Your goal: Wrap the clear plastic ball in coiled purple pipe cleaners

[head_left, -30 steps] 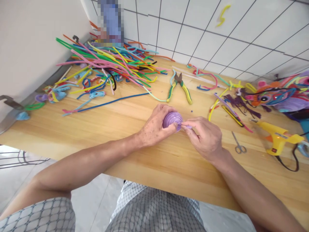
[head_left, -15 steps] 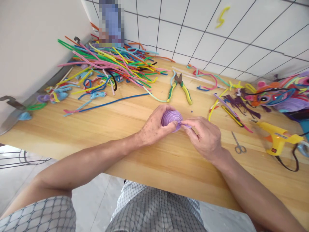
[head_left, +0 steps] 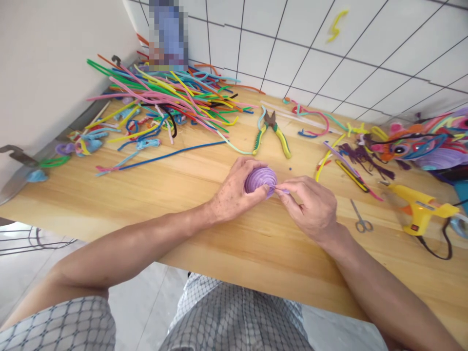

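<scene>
My left hand [head_left: 237, 191] is wrapped round a purple coil of pipe cleaner [head_left: 260, 180], rounded like a small bowl or ball, with the thumb pressed on its near right side. From that side runs a short purple pipe cleaner end [head_left: 282, 189], pinched between the thumb and fingertips of my right hand [head_left: 310, 204]. Both hands are just above the wooden table [head_left: 234, 243]. The coil's far left side is hidden by my left fingers.
Pliers [head_left: 271, 131] lie beyond my hands, near a heap of coloured pipe cleaners [head_left: 175, 92]. Small scissors [head_left: 361, 219], a box cutter [head_left: 351, 175] and a yellow glue gun [head_left: 420, 202] are on the right. A colourful pipe cleaner figure [head_left: 405, 144] stands at far right.
My right hand has shifted very slightly to the right with the pipe cleaner end in its fingers. The left hand keeps its hold on the coil, almost unmoved.
</scene>
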A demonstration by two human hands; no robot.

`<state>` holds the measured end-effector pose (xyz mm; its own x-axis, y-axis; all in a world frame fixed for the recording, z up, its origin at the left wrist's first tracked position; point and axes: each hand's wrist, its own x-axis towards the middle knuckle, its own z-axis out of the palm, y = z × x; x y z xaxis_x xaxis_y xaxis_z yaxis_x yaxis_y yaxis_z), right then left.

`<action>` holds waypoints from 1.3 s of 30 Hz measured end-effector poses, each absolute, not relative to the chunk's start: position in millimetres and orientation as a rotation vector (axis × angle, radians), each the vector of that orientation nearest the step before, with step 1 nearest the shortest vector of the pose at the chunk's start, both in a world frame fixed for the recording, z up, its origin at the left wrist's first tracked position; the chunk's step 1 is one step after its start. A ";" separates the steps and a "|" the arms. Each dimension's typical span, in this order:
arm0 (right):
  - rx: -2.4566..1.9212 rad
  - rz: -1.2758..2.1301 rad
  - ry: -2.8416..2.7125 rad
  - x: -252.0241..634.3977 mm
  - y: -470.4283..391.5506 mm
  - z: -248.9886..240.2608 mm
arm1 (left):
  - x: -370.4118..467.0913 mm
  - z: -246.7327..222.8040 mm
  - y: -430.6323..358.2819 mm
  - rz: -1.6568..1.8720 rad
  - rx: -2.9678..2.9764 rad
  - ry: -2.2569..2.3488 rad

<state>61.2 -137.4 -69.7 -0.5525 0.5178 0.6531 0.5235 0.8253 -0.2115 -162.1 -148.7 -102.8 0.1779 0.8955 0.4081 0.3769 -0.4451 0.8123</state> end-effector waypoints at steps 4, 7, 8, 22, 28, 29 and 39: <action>-0.749 -0.038 -2.258 58.8 -139.0 -68.2 | -161.0 -100.7 -149.9 1.253 1.916 1.181; -0.752 -0.022 -2.247 57.0 -140.4 -67.5 | -160.8 -98.7 -151.2 1.231 1.916 1.200; -0.755 -0.014 -2.245 56.4 -140.9 -67.3 | -160.8 -98.4 -151.6 1.222 1.915 1.209; -0.814 0.018 -2.221 54.4 -145.1 -69.8 | -160.9 -98.9 -151.5 1.218 1.926 1.200; -0.790 0.001 -2.235 54.5 -143.5 -67.4 | -160.9 -96.9 -152.0 1.164 1.823 1.142; -0.784 -0.005 -2.240 54.4 -143.3 -67.0 | -161.2 -97.3 -151.7 1.164 1.824 1.139; -0.766 -0.023 -2.261 56.9 -140.0 -66.3 | -166.6 -94.8 -147.5 1.094 1.833 1.096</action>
